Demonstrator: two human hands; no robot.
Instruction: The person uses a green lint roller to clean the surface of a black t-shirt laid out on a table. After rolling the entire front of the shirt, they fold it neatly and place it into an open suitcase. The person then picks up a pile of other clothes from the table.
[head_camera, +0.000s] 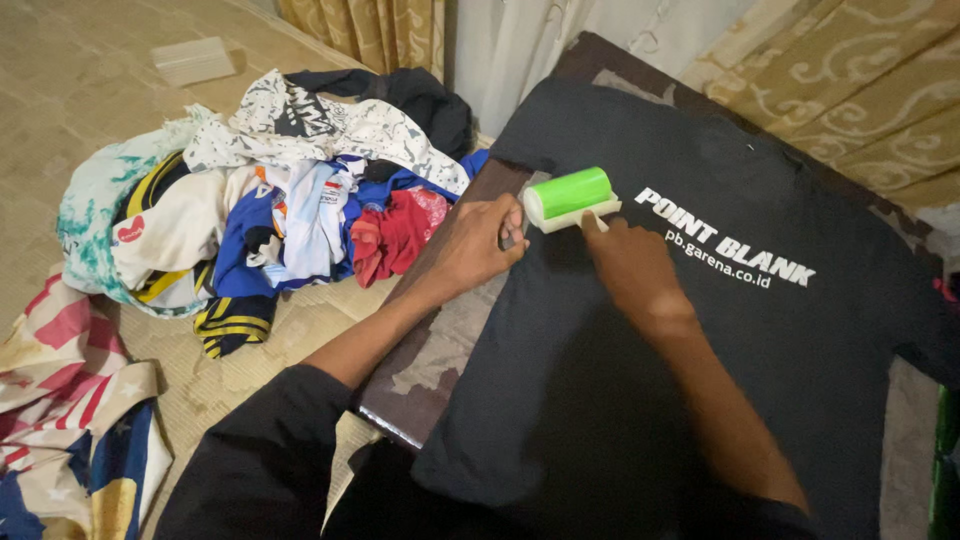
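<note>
The left hand (478, 245) grips the handle of a green lint roller (570, 196) resting on a black T-shirt (640, 340) spread flat over a low dark table (440, 350), while the right hand (630, 262) pinches the roller's cream frame, steadying it, beside a heap of clothes (270, 200) on the floor.

My view: both forearms bare. Left hand (478, 243), right hand (630, 268) without gloves, rings, watch. Black sleeve (270, 450) bunched near left elbow, plain fabric.
</note>
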